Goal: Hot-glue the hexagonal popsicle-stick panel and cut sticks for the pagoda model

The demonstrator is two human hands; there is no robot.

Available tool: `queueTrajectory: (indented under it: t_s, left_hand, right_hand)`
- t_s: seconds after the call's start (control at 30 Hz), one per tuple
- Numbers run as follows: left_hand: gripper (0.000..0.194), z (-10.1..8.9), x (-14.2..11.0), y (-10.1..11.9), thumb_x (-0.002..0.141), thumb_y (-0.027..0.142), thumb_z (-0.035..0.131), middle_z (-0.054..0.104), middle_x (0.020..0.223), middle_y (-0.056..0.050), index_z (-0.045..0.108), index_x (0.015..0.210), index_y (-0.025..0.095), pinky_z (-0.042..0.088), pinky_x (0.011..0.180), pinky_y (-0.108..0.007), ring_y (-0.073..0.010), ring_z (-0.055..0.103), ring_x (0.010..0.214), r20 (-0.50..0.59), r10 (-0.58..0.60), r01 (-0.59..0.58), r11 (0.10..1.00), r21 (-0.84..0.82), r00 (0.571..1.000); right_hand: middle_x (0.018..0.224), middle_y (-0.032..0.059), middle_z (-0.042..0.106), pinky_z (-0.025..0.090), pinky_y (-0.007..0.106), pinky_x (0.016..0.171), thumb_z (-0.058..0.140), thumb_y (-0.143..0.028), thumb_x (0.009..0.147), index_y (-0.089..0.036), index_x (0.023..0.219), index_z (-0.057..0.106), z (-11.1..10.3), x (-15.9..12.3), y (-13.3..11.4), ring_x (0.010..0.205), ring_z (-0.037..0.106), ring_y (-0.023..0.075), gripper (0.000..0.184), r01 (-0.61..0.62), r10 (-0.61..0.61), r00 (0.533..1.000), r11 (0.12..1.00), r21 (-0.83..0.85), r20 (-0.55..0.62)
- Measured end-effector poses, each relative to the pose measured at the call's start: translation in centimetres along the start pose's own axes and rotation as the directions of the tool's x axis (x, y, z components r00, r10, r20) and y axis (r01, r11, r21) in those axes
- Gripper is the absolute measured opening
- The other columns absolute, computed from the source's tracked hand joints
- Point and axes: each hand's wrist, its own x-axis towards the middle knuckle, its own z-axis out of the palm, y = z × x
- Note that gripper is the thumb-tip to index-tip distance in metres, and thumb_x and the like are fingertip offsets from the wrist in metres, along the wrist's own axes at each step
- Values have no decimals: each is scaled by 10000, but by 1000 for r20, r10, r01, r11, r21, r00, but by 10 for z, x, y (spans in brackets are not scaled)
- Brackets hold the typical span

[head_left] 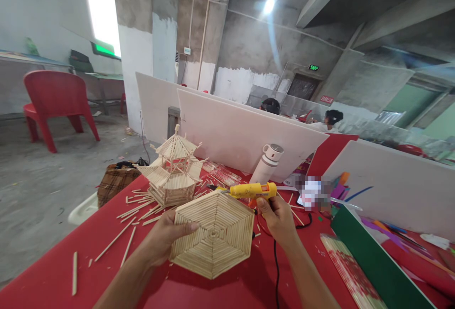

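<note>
My left hand (168, 233) grips the left edge of a hexagonal panel (227, 247) made of pale wooden sticks laid in rings, thumb on its face. The panel is tilted up above the red table. In my right hand (279, 216) is a yellow glue gun (250, 190), pointing left, with its nozzle at the panel's top edge. Whether the tip touches the wood I cannot tell. A black cord hangs below the glue gun. Behind the panel stands a pagoda model (177, 171) of the same sticks, with two roof tiers.
Loose sticks (131, 245) lie on the red table (46, 276) at left. A white bottle (266, 162) stands behind the glue gun. At right are a stick pack (350, 271) and a green-sided box (377, 257). White partition boards (227, 119) line the back; people sit beyond.
</note>
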Motion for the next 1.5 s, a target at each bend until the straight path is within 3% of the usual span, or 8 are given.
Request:
queueTrajectory:
  t_s: [1.5]
  left_hand:
    - [352, -3, 2, -5, 656, 253, 863, 790, 907, -122, 780, 980, 147, 579, 761, -371, -245, 732, 766, 24, 29, -30, 998, 61, 999]
  right_hand:
    - [607, -12, 501, 347, 238, 478, 586, -524, 881, -168, 696, 585, -2, -2, 4, 524, 438, 116, 401, 56, -56, 998, 998, 5, -10]
